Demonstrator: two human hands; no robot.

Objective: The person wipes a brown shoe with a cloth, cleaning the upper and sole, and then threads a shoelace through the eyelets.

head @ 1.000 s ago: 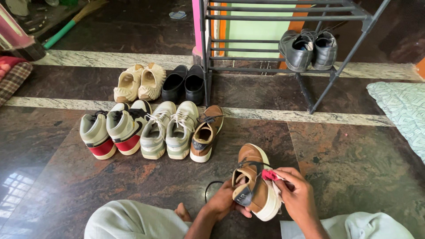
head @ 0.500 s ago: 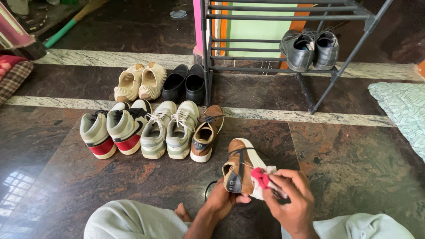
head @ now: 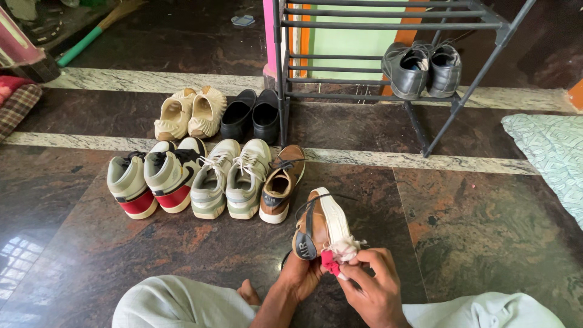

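A home, seen at floor level near its shoe storage. Polished brown stone floor (head: 486, 231) with pale inlaid strips; a dark metal shoe rack (head: 388, 61) carrying grey shoes (head: 422, 68); household footwear in rows on the floor, sneakers (head: 200, 179), cream slip-ons (head: 189, 112) and black shoes (head: 255, 114). A broom (head: 100, 30) lies at far left; a patterned mat (head: 549, 152) at right.
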